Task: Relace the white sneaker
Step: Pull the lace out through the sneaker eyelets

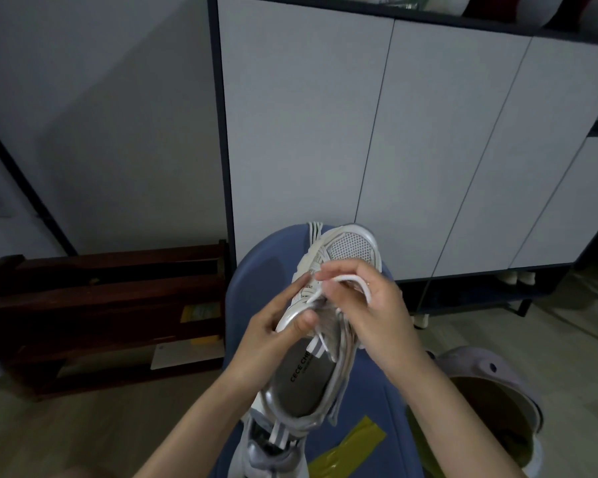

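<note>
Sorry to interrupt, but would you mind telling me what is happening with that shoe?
A person is relacing a white sneaker that rests on a blue seat, toe pointing away. The left hand grips the sneaker's side near the eyelets, thumb on the rim of the opening. The right hand pinches a loop of white lace above the tongue. Lacing near the toe looks done; the upper part is not yet finished. A second sneaker lies closer to the person.

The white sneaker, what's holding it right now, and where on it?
The left hand grips the white sneaker by its collar edge beside the tongue. The right hand pinches a loop of the white lace over the eyelets.
</note>
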